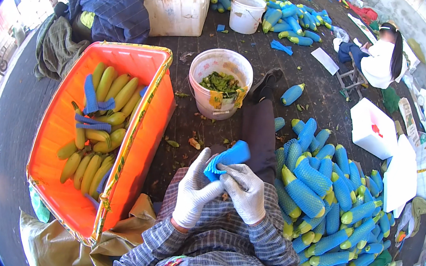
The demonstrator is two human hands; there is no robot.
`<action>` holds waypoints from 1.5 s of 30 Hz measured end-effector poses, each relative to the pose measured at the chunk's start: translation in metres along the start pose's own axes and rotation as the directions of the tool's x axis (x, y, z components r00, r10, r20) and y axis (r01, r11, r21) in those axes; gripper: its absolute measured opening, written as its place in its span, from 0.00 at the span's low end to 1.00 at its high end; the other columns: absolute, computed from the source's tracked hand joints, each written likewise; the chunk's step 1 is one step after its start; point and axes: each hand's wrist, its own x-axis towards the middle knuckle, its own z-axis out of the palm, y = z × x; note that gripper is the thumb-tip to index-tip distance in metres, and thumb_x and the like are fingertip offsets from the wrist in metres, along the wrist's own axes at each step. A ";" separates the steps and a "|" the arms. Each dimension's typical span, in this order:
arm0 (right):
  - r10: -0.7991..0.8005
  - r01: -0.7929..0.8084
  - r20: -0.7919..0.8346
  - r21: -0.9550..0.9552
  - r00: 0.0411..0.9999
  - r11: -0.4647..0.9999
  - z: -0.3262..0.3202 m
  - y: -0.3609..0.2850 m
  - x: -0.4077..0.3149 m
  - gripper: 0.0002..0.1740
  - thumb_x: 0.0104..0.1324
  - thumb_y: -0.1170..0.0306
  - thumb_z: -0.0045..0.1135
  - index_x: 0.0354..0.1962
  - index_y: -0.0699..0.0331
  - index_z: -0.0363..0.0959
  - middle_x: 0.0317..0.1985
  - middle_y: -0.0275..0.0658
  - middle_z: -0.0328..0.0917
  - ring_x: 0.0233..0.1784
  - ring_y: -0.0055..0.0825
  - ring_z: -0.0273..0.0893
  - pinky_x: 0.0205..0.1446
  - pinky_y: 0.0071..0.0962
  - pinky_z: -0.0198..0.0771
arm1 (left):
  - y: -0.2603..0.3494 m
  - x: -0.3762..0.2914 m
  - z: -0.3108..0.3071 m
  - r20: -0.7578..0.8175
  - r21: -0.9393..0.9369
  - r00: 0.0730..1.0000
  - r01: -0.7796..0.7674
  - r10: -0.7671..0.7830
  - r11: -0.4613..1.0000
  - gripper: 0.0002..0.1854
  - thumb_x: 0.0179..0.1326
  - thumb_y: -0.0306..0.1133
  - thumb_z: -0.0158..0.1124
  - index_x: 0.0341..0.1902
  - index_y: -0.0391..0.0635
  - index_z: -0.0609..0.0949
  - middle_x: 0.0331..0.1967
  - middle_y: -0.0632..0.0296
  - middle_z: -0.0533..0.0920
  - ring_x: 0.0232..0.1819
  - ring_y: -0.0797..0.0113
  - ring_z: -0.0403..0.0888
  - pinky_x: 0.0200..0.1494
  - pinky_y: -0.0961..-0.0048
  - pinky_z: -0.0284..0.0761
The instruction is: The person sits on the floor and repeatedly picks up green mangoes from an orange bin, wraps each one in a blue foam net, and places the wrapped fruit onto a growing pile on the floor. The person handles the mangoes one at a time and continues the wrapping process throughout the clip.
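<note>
Both my hands wear whitish gloves and meet in front of my lap. My right hand pinches a blue foam net sleeve between thumb and fingers. My left hand is spread beside it, with the sleeve's near end between thumb and fingers; whether it grips it is unclear. The sleeve looks flat, its far end blurred. On my left, green zucchini and some blue sleeves lie in an orange plastic tub. To my right is a heap of zucchini in blue net sleeves.
A white bucket of green trimmings stands ahead, near my shoe. Farther off are a dirty white tub, a smaller bucket and more sleeved zucchini. Another person sits at the upper right, behind a foam box.
</note>
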 end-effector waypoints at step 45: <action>0.252 -0.414 0.332 0.793 0.909 0.446 0.115 0.053 0.138 0.22 0.88 0.68 0.52 0.71 0.68 0.79 0.62 0.44 0.90 0.58 0.37 0.92 0.65 0.40 0.90 | 0.036 0.065 -0.046 -0.241 0.663 0.717 -0.370 0.654 0.651 0.07 0.67 0.28 0.83 0.47 0.47 0.93 0.40 0.59 0.88 0.39 0.57 0.92 0.43 0.65 0.86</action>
